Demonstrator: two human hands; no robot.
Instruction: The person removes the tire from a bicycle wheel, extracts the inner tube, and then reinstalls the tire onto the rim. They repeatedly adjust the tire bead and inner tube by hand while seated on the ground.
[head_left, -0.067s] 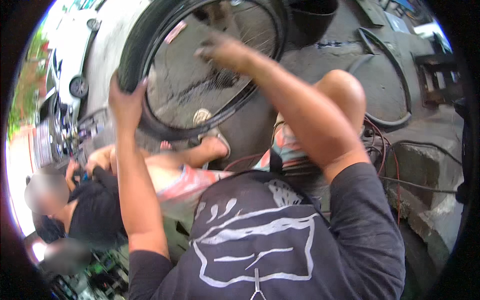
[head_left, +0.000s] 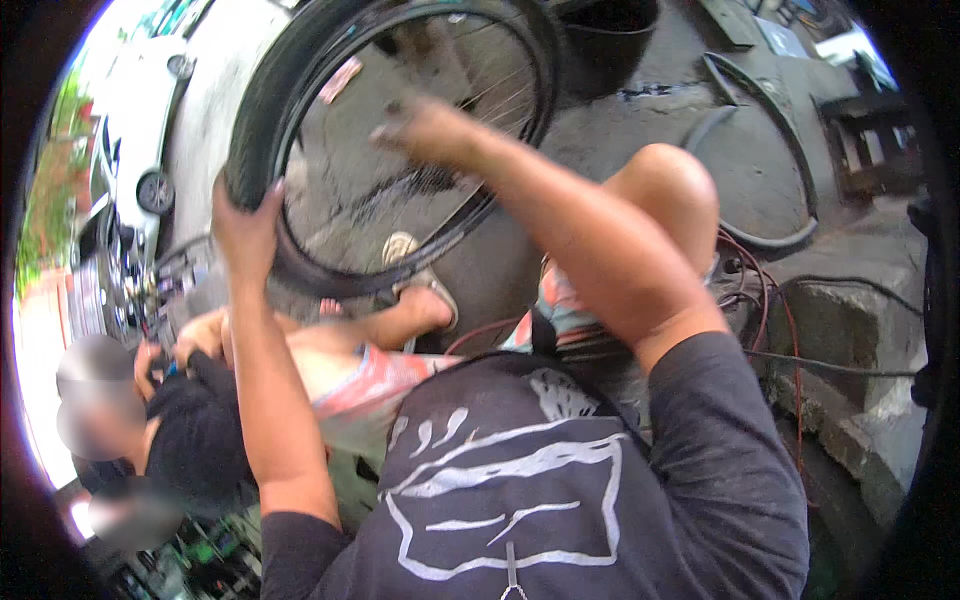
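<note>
A bicycle wheel with a black tyre [head_left: 262, 125] is held tilted up in front of my legs. Its thin spokes [head_left: 508, 92] show best on the right, and the ground is visible through it. My left hand [head_left: 243, 222] is closed round the tyre and rim at the wheel's lower left, thumb on the near side. My right hand [head_left: 432, 130] appears across the wheel's open middle, in front of the spokes. Motion smears its fingers, so whether it touches or holds anything is unclear.
A black bucket [head_left: 610, 45] stands beyond the wheel. To the right lie a dark rubber loop [head_left: 803, 172], a red hose [head_left: 792, 325] and a rough concrete block [head_left: 850, 325]. A person in black [head_left: 200, 440] is close on my left; a white car [head_left: 150, 120] stands farther off.
My right hand has shifted slightly left and nearer to me. The wheel and my left hand sit slightly lower and farther left in the view, which has itself moved a little.
</note>
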